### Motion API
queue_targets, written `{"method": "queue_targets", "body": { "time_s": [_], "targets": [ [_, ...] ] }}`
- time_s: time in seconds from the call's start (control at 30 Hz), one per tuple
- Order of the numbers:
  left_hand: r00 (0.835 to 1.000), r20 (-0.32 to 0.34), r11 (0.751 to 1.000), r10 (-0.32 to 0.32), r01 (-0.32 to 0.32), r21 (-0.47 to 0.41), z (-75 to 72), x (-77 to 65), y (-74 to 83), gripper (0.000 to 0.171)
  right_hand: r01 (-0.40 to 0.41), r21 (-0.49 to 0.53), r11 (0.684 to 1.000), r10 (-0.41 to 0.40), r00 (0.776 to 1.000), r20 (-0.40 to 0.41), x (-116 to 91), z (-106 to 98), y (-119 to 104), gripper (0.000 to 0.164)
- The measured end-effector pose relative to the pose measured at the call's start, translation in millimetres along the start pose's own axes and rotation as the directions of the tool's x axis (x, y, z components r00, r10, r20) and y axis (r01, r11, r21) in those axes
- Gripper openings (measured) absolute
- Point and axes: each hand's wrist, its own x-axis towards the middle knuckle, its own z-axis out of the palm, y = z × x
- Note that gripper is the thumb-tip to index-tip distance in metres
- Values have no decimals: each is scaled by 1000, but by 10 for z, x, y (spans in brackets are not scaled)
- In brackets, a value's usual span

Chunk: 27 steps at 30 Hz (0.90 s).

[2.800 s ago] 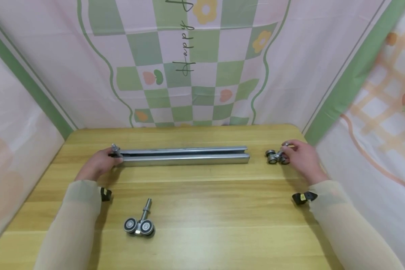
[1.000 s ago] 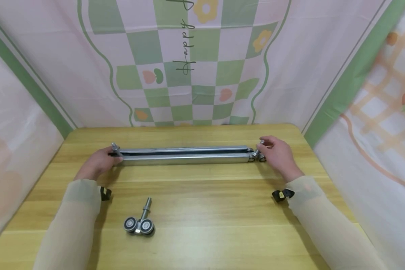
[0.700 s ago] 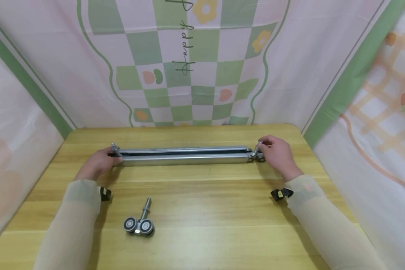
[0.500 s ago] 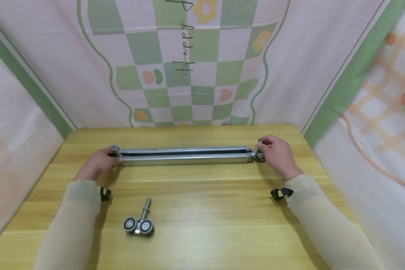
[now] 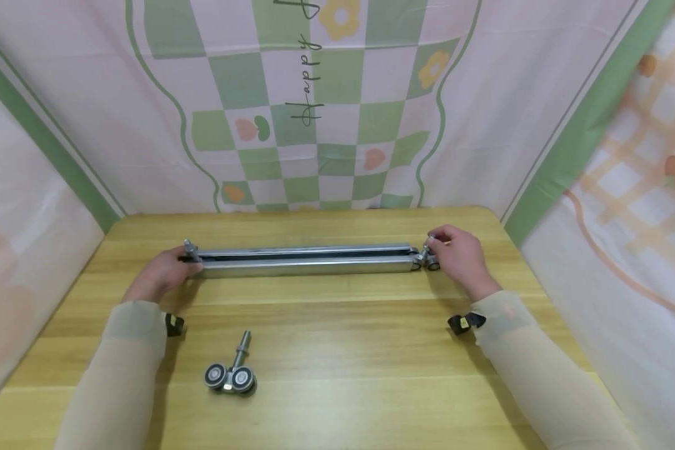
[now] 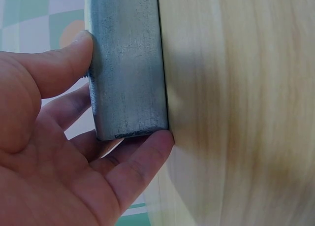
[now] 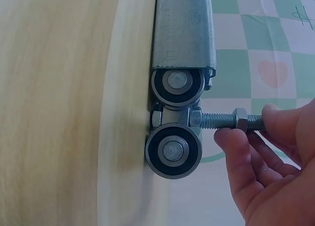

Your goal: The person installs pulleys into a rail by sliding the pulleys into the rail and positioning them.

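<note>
A slotted steel channel track (image 5: 304,269) lies across a wood-grain table (image 5: 349,406), slot facing up. At the track's right end, a roller trolley (image 7: 174,118) is partly inserted: its leading wheel (image 7: 176,82) sits partly inside the mouth, its trailing wheel (image 7: 173,151) outside. Beyond that end, the right hand (image 5: 458,259) pinches the trolley's threaded bolt (image 7: 219,121) between thumb and fingertip, near the hex nut (image 7: 240,120). At the track's left end, a second bolt (image 5: 190,249) rises from the slot; what carries it inside the track cannot be made out. The left hand (image 5: 165,274) grips this end, thumb at the edge, fingers around the end. In front of the track, toward its left portion and apart from it, lies a loose trolley (image 5: 230,376), its bolt (image 5: 241,351) pointing toward the track.

Counted: one track, two plainly visible trolleys, three bolts, two hands. Behind the track hangs a checked cloth (image 5: 337,75) lettered "Happy".

The head view alone shows the loose trolley. The right wrist view resolves the wheel faces; the left wrist view shows a fingertip (image 6: 163,138) touching the lower corner of the track's left end, hidden in the head view.
</note>
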Motion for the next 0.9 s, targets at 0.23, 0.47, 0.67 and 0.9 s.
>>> {"method": "queue_targets", "body": {
  "time_s": [0.23,0.47,0.67,0.9],
  "targets": [
    [1000,-5,1000,-6,6,-1,12,16,-12,75,-28,41,999,28,1000,3,-1,7,8,34],
    [1000,-1,1000,3,-3,11,0,27,-28,75,-41,99,994,39,999,28,19,29,-26,33],
    [1000,-1,1000,-7,7,14,3,38,-25,75,-12,104,994,8,999,44,22,64,-76,36],
    [1000,-10,1000,-18,18,-9,11,20,-12,75,56,10,998,-55,998,-20,-11,42,-115,41]
  ]
}}
